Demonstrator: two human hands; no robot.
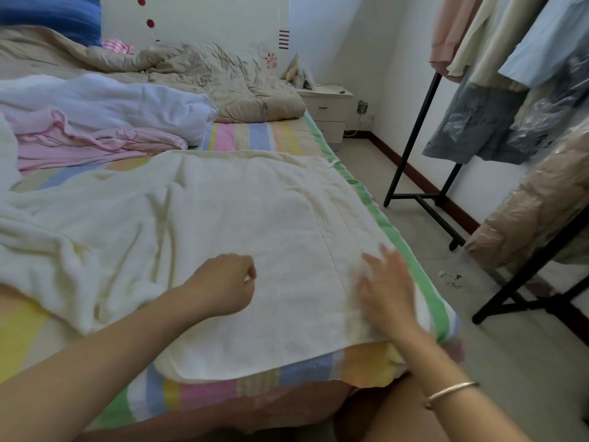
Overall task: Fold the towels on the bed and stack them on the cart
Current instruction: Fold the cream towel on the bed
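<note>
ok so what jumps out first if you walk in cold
A big cream towel spread over the near end of the striped bed, the right hand flat on its right edge, the left hand curled above its middle. Behind it at left lies a crumpled pink and white heap; a clothes rack stands at right.

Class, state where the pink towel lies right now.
In the head view, the pink towel lies crumpled at the left, beside a white towel, beyond the spread cream towel.

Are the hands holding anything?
Nothing held. The right hand rests flat on the cream terry towel near its right edge; the left hand is curled, empty.
</note>
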